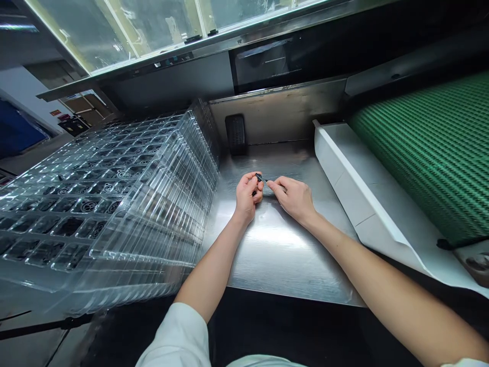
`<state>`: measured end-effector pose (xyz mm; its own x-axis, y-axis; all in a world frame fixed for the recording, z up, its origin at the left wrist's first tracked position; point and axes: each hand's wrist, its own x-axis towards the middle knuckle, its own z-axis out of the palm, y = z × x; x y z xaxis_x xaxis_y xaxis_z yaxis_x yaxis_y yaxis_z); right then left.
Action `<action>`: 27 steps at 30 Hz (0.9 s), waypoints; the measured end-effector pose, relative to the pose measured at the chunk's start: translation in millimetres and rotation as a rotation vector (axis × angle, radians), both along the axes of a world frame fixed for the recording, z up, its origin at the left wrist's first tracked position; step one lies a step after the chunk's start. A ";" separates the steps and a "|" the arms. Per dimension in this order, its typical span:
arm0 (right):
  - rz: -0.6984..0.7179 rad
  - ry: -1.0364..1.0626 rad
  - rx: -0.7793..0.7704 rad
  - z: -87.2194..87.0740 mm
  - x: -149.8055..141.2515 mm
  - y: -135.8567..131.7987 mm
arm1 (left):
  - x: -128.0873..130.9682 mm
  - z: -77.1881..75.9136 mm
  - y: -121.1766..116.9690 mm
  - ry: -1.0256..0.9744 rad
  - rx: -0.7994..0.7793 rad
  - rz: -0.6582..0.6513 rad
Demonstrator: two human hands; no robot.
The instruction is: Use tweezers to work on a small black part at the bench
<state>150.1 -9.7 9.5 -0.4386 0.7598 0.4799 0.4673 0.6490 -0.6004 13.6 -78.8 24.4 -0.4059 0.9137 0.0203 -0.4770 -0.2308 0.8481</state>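
My left hand (246,198) is closed on a small black part (259,177), pinched between thumb and fingers. Its exact kind is too small to make out. My right hand (293,196) grips a thin, dark, pointed tool (265,180), whose tip meets the black part. Most of the tool is hidden by the fingers. Both hands are close together above the brushed metal worktop (282,265). To the left stands a tall stack of clear plastic trays (153,199), with dark round parts showing in several pockets of the top one.
A green ribbed conveyor belt (431,148) runs along the right, with a white guard (355,204) between it and the worktop. A black ribbed object (236,131) leans against the metal back wall (282,114). Lit glass panels (160,30) rise behind.
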 end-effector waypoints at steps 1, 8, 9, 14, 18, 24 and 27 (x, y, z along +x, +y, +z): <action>0.005 0.001 0.003 0.2 -0.2 -0.6 | 0.2 0.4 -0.2 -0.005 -0.001 0.004; 0.002 0.011 0.003 -0.1 -0.2 0.4 | 1.3 1.1 -0.1 -0.010 -0.004 0.003; 0.003 0.016 0.003 -0.1 -0.1 0.6 | 1.3 0.8 0.0 -0.007 0.000 0.002; 0.017 0.016 0.006 0.5 -0.4 0.6 | 1.4 -0.1 0.1 0.006 0.023 0.002; 0.000 0.012 0.007 1.0 0.7 1.7 | 2.4 0.9 -0.3 0.001 -0.003 0.003; 0.006 0.017 0.022 0.8 0.6 1.0 | 1.6 0.3 -0.3 -0.003 0.028 -0.010; 0.011 0.029 0.015 -0.6 0.0 1.4 | 0.8 -0.7 0.0 0.021 0.029 -0.020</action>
